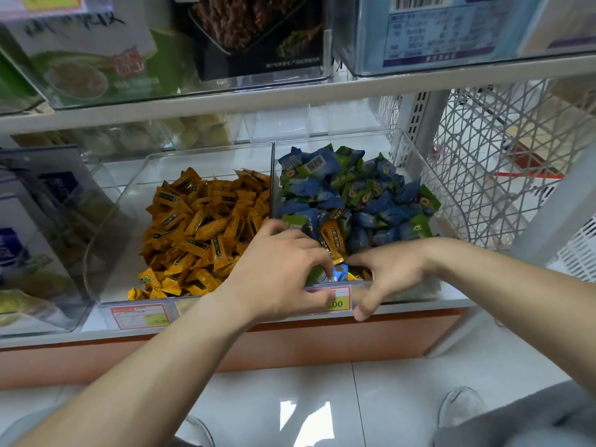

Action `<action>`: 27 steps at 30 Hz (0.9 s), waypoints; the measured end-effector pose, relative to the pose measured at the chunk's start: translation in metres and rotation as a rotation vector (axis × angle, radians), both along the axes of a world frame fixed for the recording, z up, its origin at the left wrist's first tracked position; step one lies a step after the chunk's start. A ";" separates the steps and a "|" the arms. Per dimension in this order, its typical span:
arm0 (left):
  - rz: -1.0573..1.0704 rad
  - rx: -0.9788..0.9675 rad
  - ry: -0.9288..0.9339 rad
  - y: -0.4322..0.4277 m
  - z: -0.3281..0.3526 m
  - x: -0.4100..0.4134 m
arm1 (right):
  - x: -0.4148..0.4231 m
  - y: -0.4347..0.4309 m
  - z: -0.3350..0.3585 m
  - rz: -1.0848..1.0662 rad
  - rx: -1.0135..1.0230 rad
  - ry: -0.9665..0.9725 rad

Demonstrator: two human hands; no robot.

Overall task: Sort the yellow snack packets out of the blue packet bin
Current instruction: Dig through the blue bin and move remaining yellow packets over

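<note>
Two clear bins sit side by side on the lower shelf. The left bin (pixel 129 195) is full of yellow snack packets (pixel 200 227). The right bin (pixel 416 156) holds blue and green packets (pixel 371 195), with a few yellow packets (pixel 330 238) mixed in near its front left corner. My left hand (pixel 280 269) reaches into that corner, its fingers curled around the stray yellow packets. My right hand (pixel 390 272) is next to it; its fingers lie straight on the front packets and its thumb hangs over the bin's front edge.
Price labels (pixel 138 316) run along the shelf's front lip. A higher shelf (pixel 290 95) with boxed goods overhangs the bins. A tilted clear bin (pixel 48 221) stands to the left, and a white wire basket (pixel 503 150) to the right. Tiled floor lies below.
</note>
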State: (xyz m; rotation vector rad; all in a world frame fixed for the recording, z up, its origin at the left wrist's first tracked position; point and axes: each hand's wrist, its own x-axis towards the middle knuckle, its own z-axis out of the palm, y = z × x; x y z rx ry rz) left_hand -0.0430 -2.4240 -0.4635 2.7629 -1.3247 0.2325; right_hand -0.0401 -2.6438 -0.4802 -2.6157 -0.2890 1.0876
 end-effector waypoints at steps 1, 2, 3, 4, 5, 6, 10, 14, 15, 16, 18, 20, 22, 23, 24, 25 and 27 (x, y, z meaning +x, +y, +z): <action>0.002 -0.005 0.001 0.000 0.000 0.000 | 0.001 -0.001 0.000 -0.008 0.014 0.013; 0.004 -0.012 0.002 -0.001 0.000 -0.001 | 0.003 -0.001 0.001 -0.013 0.022 0.024; 0.005 -0.019 0.004 -0.001 0.000 -0.001 | 0.006 0.000 0.001 -0.012 0.023 0.035; 0.006 -0.023 0.002 -0.001 0.000 -0.001 | 0.008 0.001 0.002 -0.005 0.020 0.048; 0.006 -0.026 -0.003 -0.001 0.000 -0.002 | 0.010 0.002 0.003 0.004 0.022 0.061; 0.005 -0.027 -0.009 -0.001 0.000 -0.002 | 0.011 0.003 0.004 0.010 0.030 0.076; 0.000 -0.046 -0.011 -0.001 -0.001 -0.001 | 0.015 0.000 0.006 0.009 0.138 0.115; -0.001 -0.048 0.000 0.000 -0.002 0.000 | 0.011 -0.002 0.005 -0.009 0.237 0.070; 0.000 -0.044 0.000 -0.001 -0.001 0.001 | 0.009 -0.003 0.004 -0.015 0.272 0.059; 0.001 -0.038 0.002 -0.001 -0.001 0.001 | 0.007 -0.004 0.003 -0.027 0.316 0.056; 0.002 -0.030 0.008 0.000 -0.001 0.002 | 0.004 -0.005 0.005 -0.052 0.395 0.052; 0.003 -0.022 0.009 0.000 -0.001 0.002 | 0.002 -0.005 0.009 -0.069 0.374 0.022; 0.005 -0.015 0.013 -0.001 0.000 0.002 | 0.000 -0.006 0.013 -0.067 0.313 -0.018; 0.006 -0.018 0.015 -0.001 0.000 0.002 | 0.000 -0.007 0.014 -0.053 0.298 -0.040; 0.006 -0.020 0.017 -0.001 0.000 0.002 | 0.000 -0.008 0.014 -0.034 0.293 -0.064; 0.006 -0.021 0.021 -0.001 0.000 0.002 | -0.001 -0.009 0.014 -0.018 0.296 -0.092; 0.008 -0.027 0.026 -0.001 0.000 0.002 | -0.001 -0.010 0.016 -0.002 0.316 -0.150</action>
